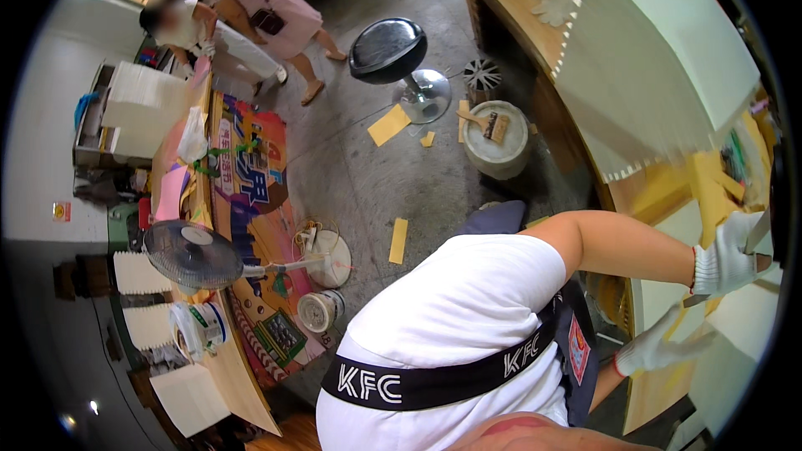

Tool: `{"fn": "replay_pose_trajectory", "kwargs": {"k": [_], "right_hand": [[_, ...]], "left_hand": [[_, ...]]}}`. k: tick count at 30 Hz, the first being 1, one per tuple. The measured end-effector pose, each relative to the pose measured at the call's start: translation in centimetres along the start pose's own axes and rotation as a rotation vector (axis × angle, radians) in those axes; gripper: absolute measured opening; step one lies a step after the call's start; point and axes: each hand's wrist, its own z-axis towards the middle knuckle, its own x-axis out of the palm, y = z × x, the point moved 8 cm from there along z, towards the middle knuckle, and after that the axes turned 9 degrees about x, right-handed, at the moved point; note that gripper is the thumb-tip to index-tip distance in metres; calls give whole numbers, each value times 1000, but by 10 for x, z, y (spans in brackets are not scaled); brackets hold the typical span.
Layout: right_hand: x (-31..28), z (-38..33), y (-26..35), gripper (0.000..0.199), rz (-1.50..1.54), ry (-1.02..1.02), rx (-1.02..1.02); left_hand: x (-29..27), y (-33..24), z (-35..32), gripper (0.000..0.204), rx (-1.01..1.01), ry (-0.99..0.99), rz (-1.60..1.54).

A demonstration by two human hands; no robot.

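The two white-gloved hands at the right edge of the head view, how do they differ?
The upper white knit-gloved hand sits higher and is closed around a thin flat tool, while the lower white knit-gloved hand sits beneath it with fingers spread flat against the pale cream sheet. The upper hand's bare forearm shows in full; the lower hand's is mostly hidden behind the body. Both wear the same gloves with red cuffs.

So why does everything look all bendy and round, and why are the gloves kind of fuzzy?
In the head view the fisheye lens curves straight edges, like the wooden workbench, toward a black rim. The left hand in its white glove is smeared with motion blur; the right hand is sharper. Light is soft, with a shine on the black stool.
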Motion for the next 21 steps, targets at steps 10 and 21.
{"fn": "replay_pose_trajectory", "kwargs": {"k": [10,21], "right_hand": [[17,60,-143,60,1021,-77,367],[-79,126,3,66,105,-154,-243]], "left_hand": [[95,-23,-65,56,-177,326,-76],[14,-148,88,81,161,820,491]]}}
